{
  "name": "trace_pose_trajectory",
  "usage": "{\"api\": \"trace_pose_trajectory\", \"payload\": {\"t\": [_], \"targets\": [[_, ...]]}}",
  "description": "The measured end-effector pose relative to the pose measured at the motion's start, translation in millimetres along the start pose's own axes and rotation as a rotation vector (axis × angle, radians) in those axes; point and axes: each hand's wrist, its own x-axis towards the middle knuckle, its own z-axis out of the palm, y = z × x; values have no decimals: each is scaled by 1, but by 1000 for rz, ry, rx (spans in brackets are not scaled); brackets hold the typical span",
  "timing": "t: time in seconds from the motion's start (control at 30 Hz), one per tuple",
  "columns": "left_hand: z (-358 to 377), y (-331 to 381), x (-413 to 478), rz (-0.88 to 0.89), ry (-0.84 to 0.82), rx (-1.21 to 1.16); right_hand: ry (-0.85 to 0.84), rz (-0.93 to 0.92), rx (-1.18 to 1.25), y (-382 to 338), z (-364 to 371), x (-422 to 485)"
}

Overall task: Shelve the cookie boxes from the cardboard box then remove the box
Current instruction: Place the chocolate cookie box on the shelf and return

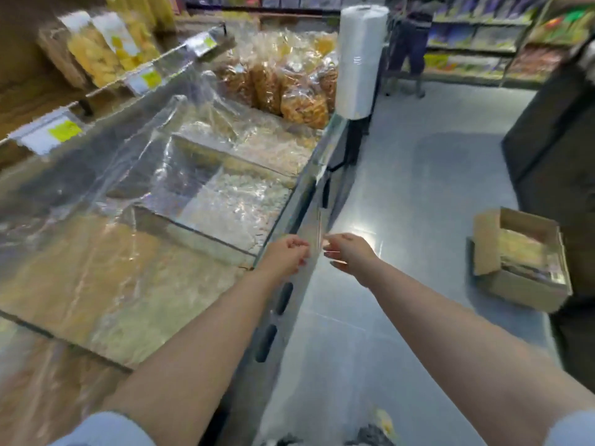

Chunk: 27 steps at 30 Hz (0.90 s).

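Aisle floor (434,188), cardboard box (487,249) apart; left hand (286,254), right hand (347,252) pinching clear bag (322,365).

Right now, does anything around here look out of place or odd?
Only the open cardboard box: it sits on the aisle floor to the right, flaps up, packs still inside. Nothing looks spilled or damaged, though the picture is blurred.

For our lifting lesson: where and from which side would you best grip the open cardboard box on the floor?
Probably grip the cardboard box by its two end walls, low down, one hand each, coming from its near long side. It is loaded and open-topped, and its raised flap looks too flimsy to carry it.
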Motion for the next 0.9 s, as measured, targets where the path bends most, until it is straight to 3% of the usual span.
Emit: {"api": "trace_pose_trajectory", "payload": {"t": [0.37,0.67,0.9], "targets": [[269,55,64,-27,-276,42,319,164,110,46,-275,-1],[412,103,128,-5,-467,181,486,265,262,56,-409,27],[522,163,225,46,-632,312,646,293,386,35,-512,90]]}}
